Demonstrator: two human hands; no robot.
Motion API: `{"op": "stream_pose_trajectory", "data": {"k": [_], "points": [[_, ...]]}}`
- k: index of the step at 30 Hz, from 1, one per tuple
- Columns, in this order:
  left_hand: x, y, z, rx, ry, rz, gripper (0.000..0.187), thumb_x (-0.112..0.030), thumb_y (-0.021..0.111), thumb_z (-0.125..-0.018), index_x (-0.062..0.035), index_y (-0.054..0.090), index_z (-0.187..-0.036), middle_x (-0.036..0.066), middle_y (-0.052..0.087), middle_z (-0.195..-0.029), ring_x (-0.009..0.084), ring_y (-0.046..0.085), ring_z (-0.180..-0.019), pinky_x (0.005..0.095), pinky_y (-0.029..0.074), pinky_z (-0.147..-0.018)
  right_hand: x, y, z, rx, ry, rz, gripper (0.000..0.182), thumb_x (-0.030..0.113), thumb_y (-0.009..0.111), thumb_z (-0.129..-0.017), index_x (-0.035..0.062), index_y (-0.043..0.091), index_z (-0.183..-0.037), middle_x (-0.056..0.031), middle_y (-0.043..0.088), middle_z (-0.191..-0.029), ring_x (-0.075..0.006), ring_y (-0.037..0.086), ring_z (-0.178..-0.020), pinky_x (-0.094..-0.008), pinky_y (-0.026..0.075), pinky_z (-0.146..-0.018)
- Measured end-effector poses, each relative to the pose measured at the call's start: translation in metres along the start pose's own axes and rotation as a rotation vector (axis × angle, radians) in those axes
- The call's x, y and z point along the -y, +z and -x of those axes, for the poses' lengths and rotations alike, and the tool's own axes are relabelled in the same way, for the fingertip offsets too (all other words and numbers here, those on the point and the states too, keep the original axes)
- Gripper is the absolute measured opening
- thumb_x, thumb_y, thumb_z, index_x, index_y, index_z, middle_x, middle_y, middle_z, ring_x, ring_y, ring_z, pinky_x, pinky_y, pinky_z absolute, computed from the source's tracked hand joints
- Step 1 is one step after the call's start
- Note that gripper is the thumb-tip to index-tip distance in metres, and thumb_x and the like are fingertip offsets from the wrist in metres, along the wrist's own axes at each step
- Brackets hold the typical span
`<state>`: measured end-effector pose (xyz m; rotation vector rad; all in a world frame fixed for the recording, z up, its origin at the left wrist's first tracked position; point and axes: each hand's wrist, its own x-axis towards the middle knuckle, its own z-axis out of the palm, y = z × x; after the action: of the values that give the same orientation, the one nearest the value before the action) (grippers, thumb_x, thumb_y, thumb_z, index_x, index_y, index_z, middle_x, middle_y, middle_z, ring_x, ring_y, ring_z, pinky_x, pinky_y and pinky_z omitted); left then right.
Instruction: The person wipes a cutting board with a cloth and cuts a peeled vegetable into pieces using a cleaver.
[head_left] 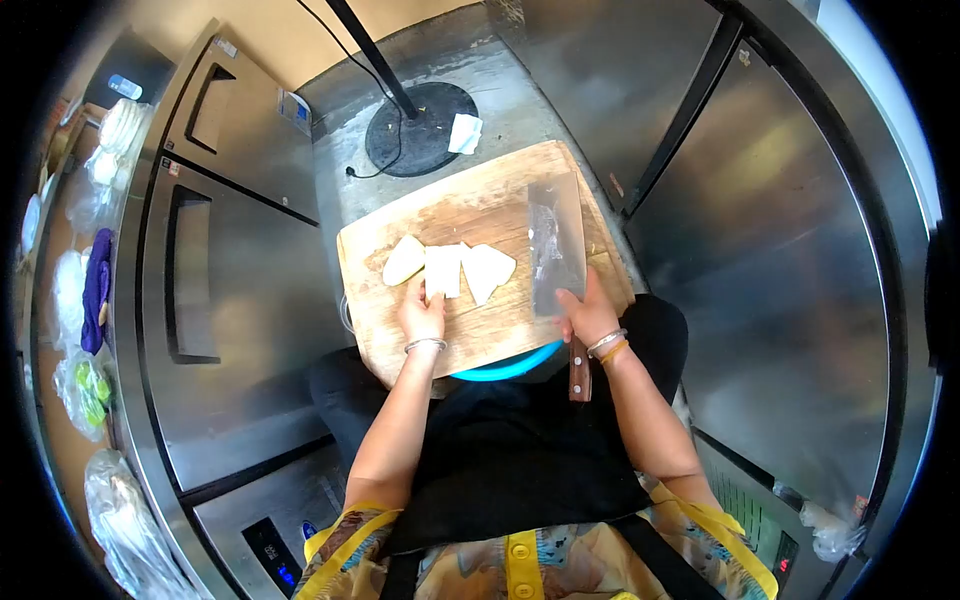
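Observation:
On the wooden cutting board point(390, 325) across my lap lie three pale cream cut pieces, perhaps of a peeled vegetable: a rounded left piece point(403, 260), a blocky middle piece point(444, 268) and a wedge-like right piece point(489, 268). My left hand point(422, 315) has its fingers bent in at the near end of the middle piece, pinching its edge. My right hand point(592, 310) grips a cleaver point(556, 235) where blade meets handle. Its broad blade, smeared with pale residue, lies over the board's right side, and the wooden handle points back toward me.
A blue basin point(510, 366) shows beneath the board's near edge. Beyond stands a round black base point(425, 125) with a pole, a cable and a white tissue point(465, 133). Steel fridges point(240, 300) flank me left and right; bagged goods point(85, 390) fill the far-left surface.

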<state>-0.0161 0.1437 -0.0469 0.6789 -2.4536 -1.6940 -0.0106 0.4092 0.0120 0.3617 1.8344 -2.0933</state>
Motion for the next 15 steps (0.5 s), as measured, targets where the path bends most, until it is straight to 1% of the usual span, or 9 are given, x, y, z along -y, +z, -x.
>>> {"op": "stream_pose_trajectory", "data": {"k": [1,3,4,5,7,8,9,11,15], "points": [[0.006,0.0,-0.002,-0.003,0.004,-0.006,0.032,0.004,0.057,-0.086,-0.0008,0.055,-0.118,0.007,0.064,-0.097,0.0118,0.061,-0.077,0.0227,0.051,-0.064,-0.003,0.001,-0.003,-0.025,-0.007,0.028,0.03,0.005,0.053,-0.089,0.0027,0.04,-0.116,-0.0096,0.057,-0.078,-0.0138,0.051,-0.044,-0.0307,0.045,-0.039],[0.013,0.004,-0.002,-0.051,0.335,-0.199,0.033,0.004,0.06,-0.084,-0.0003,0.057,-0.116,0.006,0.064,-0.096,0.013,0.062,-0.083,0.0255,0.051,-0.07,-0.005,0.001,-0.006,-0.05,-0.016,0.053,0.032,0.005,0.053,-0.089,0.0028,0.039,-0.117,-0.0095,0.057,-0.077,-0.0139,0.051,-0.044,-0.0311,0.046,-0.04],[0.013,0.006,-0.001,-0.007,0.238,-0.129,0.034,0.004,0.063,-0.081,-0.0013,0.059,-0.115,0.006,0.063,-0.097,0.0141,0.062,-0.087,0.0277,0.051,-0.076,-0.005,0.001,-0.006,-0.065,0.0,0.057,0.034,0.005,0.053,-0.088,0.0031,0.039,-0.119,-0.0094,0.057,-0.077,-0.0142,0.051,-0.044,-0.0307,0.045,-0.04],[0.012,0.007,0.0,-0.008,0.242,-0.132,0.034,0.004,0.063,-0.081,-0.0013,0.059,-0.115,0.006,0.063,-0.097,0.0141,0.062,-0.087,0.0277,0.051,-0.076,-0.005,0.001,-0.007,-0.08,0.016,0.061,0.036,0.005,0.053,-0.088,0.0034,0.039,-0.121,-0.0094,0.057,-0.077,-0.0144,0.051,-0.044,-0.0303,0.045,-0.04],[-0.005,0.01,0.004,-0.063,0.345,-0.27,0.038,-0.001,0.067,-0.076,-0.0045,0.061,-0.113,0.012,0.063,-0.094,0.0224,0.064,-0.085,0.0317,0.051,-0.075,-0.009,-0.002,-0.008,-0.055,0.026,0.028,0.037,0.005,0.053,-0.088,0.0035,0.039,-0.122,-0.0096,0.057,-0.077,-0.0147,0.052,-0.045,-0.0304,0.045,-0.039],[-0.015,0.012,0.009,-0.061,0.344,-0.315,0.039,-0.002,0.068,-0.074,-0.0051,0.061,-0.113,0.013,0.06,-0.096,0.0235,0.063,-0.082,0.0328,0.051,-0.073,-0.011,-0.004,-0.009,-0.029,0.039,0.0,0.038,0.005,0.053,-0.088,0.0037,0.038,-0.123,-0.0099,0.057,-0.077,-0.0149,0.053,-0.046,-0.0305,0.045,-0.039],[-0.023,0.013,0.011,-0.06,0.346,-0.313,0.039,-0.002,0.068,-0.074,-0.0051,0.061,-0.113,0.013,0.06,-0.096,0.0235,0.063,-0.082,0.0328,0.051,-0.073,-0.012,-0.004,-0.01,-0.03,0.037,0.001,0.038,0.005,0.053,-0.088,0.0037,0.038,-0.123,-0.0099,0.057,-0.077,-0.0149,0.053,-0.046,-0.0305,0.045,-0.039],[-0.033,0.015,0.014,-0.101,0.342,-0.409,0.04,-0.003,0.069,-0.074,-0.0062,0.061,-0.113,0.011,0.059,-0.091,0.0221,0.061,-0.076,0.0323,0.051,-0.071,-0.013,-0.004,-0.01,-0.067,0.053,0.007,0.038,0.005,0.052,-0.089,0.0041,0.038,-0.124,-0.0108,0.057,-0.079,-0.0156,0.055,-0.048,-0.0306,0.045,-0.039],[-0.017,0.009,0.007,-0.09,0.359,-0.393,0.041,-0.003,0.07,-0.074,-0.0075,0.061,-0.113,0.01,0.057,-0.088,0.0205,0.059,-0.072,0.0315,0.05,-0.068,-0.009,-0.004,-0.01,-0.066,0.041,0.027,0.038,0.005,0.052,-0.089,0.0041,0.038,-0.124,-0.0119,0.057,-0.081,-0.0159,0.055,-0.049,-0.0305,0.045,-0.039]]}}
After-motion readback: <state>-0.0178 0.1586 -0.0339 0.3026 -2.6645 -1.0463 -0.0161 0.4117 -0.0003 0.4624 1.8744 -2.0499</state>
